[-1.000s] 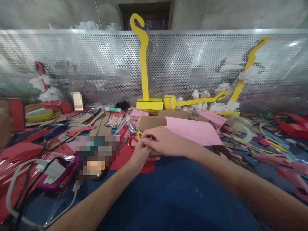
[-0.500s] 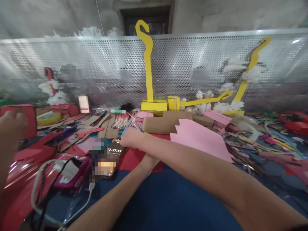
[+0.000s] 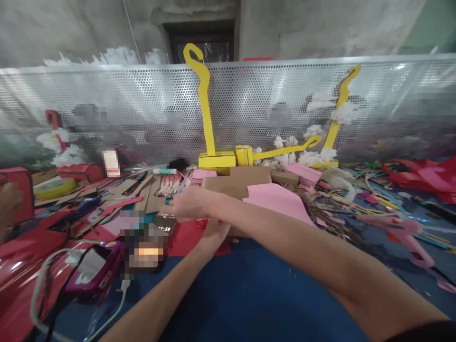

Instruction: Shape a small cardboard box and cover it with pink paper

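My right hand [image 3: 190,204] reaches across to the left above the phone [image 3: 164,224], with its fingers bent; what they hold, if anything, I cannot make out. My left hand [image 3: 215,232] is under the right forearm, beside the red sheet [image 3: 188,237] and brown cardboard [image 3: 223,183], its fingers mostly hidden. A pink sheet [image 3: 278,202] with a jagged edge lies on the cardboard, right of both hands. Behind them stands a yellow hook shape [image 3: 204,104] on a yellow box [image 3: 217,160].
Another person's hand [image 3: 9,202] is at the left edge by a red box [image 3: 23,190]. A purple power strip [image 3: 90,273] with cables lies front left. A pink glue gun [image 3: 402,232] lies right. A perforated metal panel [image 3: 142,104] runs behind.
The view has shifted, so the scene sits further left. My right hand has moved over the phone's upper part, covering some of its digits. The glue gun shows more fully.
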{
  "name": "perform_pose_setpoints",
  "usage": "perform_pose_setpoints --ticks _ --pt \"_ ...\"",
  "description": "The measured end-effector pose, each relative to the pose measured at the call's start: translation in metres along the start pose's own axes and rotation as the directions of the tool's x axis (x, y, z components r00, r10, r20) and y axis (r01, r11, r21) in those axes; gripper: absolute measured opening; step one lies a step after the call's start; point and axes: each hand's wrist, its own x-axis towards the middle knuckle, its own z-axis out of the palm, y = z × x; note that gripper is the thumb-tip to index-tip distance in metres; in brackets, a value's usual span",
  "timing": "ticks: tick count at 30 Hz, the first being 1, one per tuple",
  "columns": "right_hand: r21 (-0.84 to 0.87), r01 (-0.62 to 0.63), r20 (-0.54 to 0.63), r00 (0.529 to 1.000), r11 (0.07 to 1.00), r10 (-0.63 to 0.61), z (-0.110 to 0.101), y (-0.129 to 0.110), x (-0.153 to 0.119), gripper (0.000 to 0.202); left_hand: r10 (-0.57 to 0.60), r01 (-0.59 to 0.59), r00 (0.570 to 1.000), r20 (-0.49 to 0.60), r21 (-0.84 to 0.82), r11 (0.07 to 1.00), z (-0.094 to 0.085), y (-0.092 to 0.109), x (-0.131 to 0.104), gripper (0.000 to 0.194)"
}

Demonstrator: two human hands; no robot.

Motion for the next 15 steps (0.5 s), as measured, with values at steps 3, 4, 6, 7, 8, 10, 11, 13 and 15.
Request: perform_pose_setpoints --ticks 3,4,6,7,8,10,11,13,15 --pt "0.211 -0.187 -0.274 0.931 0.96 0.241 -0.026 0.008 -0.044 0.029 0.003 -0.003 1.0 -0.002 0.216 0.976 -0.002 0.001 0.002 0.024" --pt "0.369 -0.24 -0.383 0.841 0.898 0.382 -0.034 0.01 -0.063 0.025 0.036 -0.033 0.999 -0.007 0.273 0.961 -0.003 0.003 0.001 0.024" --pt "0.582 -0.254 -0.49 0.647 0.772 0.583 -0.044 0.011 -0.105 0.018 0.124 -0.113 0.992 -0.007 0.378 0.919 -0.007 0.01 0.0 0.029" --pt "0.639 -0.253 -0.515 0.56 0.726 0.649 -0.046 0.011 -0.128 0.02 0.167 -0.15 0.986 -0.003 0.426 0.892 -0.01 0.014 0.0 0.029" --pt "0.68 -0.243 -0.529 0.49 0.691 0.693 -0.047 0.009 -0.151 0.024 0.198 -0.175 0.98 0.002 0.47 0.865 -0.012 0.018 0.0 0.029" --pt "0.762 -0.257 -0.482 0.386 0.594 0.786 -0.043 0.004 -0.197 0.038 0.229 -0.203 0.973 0.021 0.547 0.812 -0.017 0.027 0.001 0.03" --pt "0.806 -0.253 -0.45 0.327 0.536 0.831 -0.039 0.002 -0.219 0.044 0.232 -0.206 0.972 0.03 0.579 0.789 -0.019 0.031 0.002 0.03" --pt "0.893 -0.164 -0.378 0.232 0.42 0.896 -0.029 -0.004 -0.258 0.04 0.215 -0.199 0.975 0.052 0.634 0.747 -0.02 0.037 0.005 0.03" --pt "0.945 0.006 -0.326 0.117 0.328 0.938 -0.018 -0.008 -0.29 0.032 0.194 -0.189 0.978 0.071 0.681 0.707 -0.016 0.041 0.006 0.032"
